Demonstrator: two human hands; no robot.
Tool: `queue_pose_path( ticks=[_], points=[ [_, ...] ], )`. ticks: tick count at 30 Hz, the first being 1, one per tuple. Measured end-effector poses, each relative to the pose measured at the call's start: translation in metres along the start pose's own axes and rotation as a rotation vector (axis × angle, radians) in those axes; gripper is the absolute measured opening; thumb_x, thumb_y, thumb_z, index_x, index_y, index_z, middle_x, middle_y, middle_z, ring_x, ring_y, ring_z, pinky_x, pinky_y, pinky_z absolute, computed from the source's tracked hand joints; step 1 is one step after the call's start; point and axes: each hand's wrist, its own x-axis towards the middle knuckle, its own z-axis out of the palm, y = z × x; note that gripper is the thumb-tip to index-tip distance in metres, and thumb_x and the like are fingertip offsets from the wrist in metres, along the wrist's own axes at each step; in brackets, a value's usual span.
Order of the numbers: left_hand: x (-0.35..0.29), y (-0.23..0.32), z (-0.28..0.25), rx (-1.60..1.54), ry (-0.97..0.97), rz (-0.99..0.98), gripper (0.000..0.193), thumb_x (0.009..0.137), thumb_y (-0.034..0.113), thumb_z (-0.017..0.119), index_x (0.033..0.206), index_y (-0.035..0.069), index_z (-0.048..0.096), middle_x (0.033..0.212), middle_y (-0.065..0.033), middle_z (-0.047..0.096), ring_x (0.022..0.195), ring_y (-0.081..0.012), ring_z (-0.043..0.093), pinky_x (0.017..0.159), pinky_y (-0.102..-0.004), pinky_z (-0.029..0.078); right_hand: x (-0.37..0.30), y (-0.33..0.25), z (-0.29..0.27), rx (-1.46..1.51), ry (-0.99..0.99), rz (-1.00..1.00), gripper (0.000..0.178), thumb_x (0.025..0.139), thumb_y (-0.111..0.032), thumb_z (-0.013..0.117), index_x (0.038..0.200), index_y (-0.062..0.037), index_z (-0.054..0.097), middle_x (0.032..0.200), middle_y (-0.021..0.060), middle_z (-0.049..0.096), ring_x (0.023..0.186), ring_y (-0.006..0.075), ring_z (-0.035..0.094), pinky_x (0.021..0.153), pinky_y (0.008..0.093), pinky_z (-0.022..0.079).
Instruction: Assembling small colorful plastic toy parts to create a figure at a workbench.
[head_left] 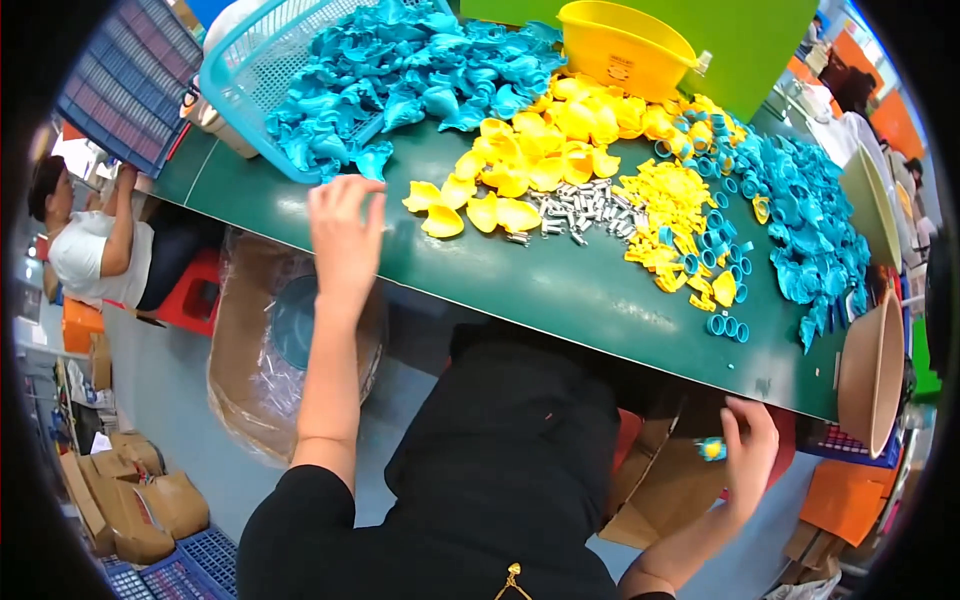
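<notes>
My left hand [345, 225] is over the table's near edge, fingers slightly curled and thumb apart, with nothing visible in it. Its fingertips are just short of a loose teal curved plastic shell [372, 160] by the basket. Beyond the table's front edge, at the right, my right hand [752, 450] hangs low with its fingers apart. Close beside those fingers is a small teal-and-yellow plastic piece [711, 449], seemingly clear of them, above an open cardboard box [645, 490].
On the green table [480, 270] lie yellow shells [540, 150], metal cylinders [590, 212], small yellow parts [668, 200], teal rings [728, 327] and teal shells [815, 220]. A teal basket [235, 85] and yellow tub [630, 50] stand behind. A person [95, 235] sits at left.
</notes>
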Motion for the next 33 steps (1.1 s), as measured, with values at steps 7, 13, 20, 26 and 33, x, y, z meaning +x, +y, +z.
queue_pose_path(
  ticks=[7,13,20,26,33],
  points=[
    [0.025,-0.050,0.034,0.399,-0.015,0.031,0.018,0.084,0.023,0.075,0.096,0.010,0.070,0.110,-0.0046,0.059,0.107,-0.0289,0.049,0.091,-0.0454,0.039,0.110,-0.149,0.118,0.525,0.027,-0.349,0.016,0.089,-0.011,0.071,0.099,0.0013,0.070,0.089,0.0130,0.070,0.079,0.0232,0.068,0.071,0.0309,0.051],
    [0.033,-0.033,0.047,0.156,0.125,-0.052,0.011,0.076,0.012,0.073,0.083,0.010,0.065,0.103,-0.0045,0.065,0.102,-0.0283,0.053,0.092,-0.0444,0.040,0.128,-0.171,0.154,0.280,0.172,-0.394,0.017,0.085,-0.014,0.076,0.090,-0.0023,0.065,0.084,0.0128,0.065,0.076,0.0323,0.064,0.066,0.0386,0.051],
    [-0.029,0.097,0.017,-0.565,-0.092,0.391,0.017,0.073,0.001,0.072,0.084,0.004,0.059,0.105,-0.0074,0.070,0.114,-0.0330,0.060,0.095,-0.0452,0.051,0.103,-0.127,0.123,0.783,0.062,-0.203,0.012,0.090,-0.008,0.072,0.093,0.0014,0.067,0.073,0.0090,0.070,0.060,0.0158,0.065,0.057,0.0272,0.050],
    [-0.072,0.127,0.038,-0.454,-0.205,0.715,0.020,0.078,0.008,0.072,0.097,0.003,0.070,0.112,-0.0091,0.069,0.119,-0.0338,0.061,0.097,-0.0492,0.054,0.062,-0.088,0.095,1.307,-0.369,0.100,0.015,0.091,-0.001,0.070,0.105,0.0050,0.070,0.089,0.0090,0.073,0.075,0.0122,0.069,0.065,0.0215,0.053],
    [-0.077,0.127,0.049,-0.485,-0.189,0.755,0.018,0.078,0.009,0.071,0.095,0.002,0.072,0.110,-0.0096,0.071,0.120,-0.0330,0.061,0.096,-0.0496,0.056,0.057,-0.098,0.108,1.240,-0.463,0.196,0.012,0.092,-0.004,0.070,0.100,0.0050,0.070,0.084,0.0122,0.073,0.069,0.0141,0.071,0.061,0.0218,0.054]
  ],
)
